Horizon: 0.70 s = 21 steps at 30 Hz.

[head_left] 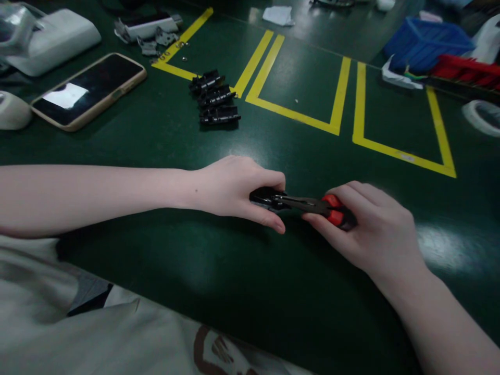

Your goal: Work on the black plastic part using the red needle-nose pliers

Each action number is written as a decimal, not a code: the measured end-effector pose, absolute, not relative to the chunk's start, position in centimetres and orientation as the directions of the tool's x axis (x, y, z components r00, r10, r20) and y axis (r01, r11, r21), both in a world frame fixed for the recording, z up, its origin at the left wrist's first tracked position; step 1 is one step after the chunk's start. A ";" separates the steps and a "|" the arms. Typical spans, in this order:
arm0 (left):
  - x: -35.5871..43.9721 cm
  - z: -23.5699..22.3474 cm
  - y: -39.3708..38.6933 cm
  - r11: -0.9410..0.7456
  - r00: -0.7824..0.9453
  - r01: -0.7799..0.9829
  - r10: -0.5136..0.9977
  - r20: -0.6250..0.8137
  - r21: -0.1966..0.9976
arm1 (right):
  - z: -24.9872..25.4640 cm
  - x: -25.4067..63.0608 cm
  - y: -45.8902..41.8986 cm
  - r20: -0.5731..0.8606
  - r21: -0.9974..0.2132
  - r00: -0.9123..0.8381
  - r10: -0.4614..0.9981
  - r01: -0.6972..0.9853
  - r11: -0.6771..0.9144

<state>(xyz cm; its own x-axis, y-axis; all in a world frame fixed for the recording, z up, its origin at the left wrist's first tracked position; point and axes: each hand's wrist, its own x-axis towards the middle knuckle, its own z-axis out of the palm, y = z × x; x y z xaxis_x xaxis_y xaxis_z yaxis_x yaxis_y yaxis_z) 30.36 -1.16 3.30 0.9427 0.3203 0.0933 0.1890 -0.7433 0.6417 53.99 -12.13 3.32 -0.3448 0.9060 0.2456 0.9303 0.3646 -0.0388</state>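
Observation:
My left hand point(238, 187) is closed round a small black plastic part point(267, 198), its thumb and forefinger on either side. In my right hand point(375, 224) are red-handled pliers point(312, 204), the fingers wrapped round the grips. The narrow jaws point left and meet the end of the black part; whether they pinch something there is too small to tell. Beyond my left hand, several similar black parts point(219, 98) lie in a row on the green tabletop point(219, 271).
A phone point(94, 91) and a white device point(58, 39) lie at the left. Small metal pieces point(156, 41) are at the back left. Yellow tape outlines point(292, 112) mark the table. A blue bin point(427, 44), a red tray point(466, 73) and a tape roll point(482, 117) stand at the right.

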 end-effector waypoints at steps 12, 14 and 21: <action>30.3 3.3 -1.1 -0.766 0.949 0.135 0.283 0.141 0.628 | 3.6 53.7 -12.0 0.231 -0.195 -0.246 0.941 0.936 0.292; 30.3 3.3 -1.1 -0.763 0.951 0.114 0.269 0.152 0.636 | 3.5 53.9 -11.9 0.257 -0.255 -0.208 0.944 0.927 0.273; 30.1 3.2 -1.0 -0.807 0.961 0.081 0.218 0.168 0.585 | 3.3 54.3 -11.6 0.304 -0.312 -0.136 0.943 0.921 0.233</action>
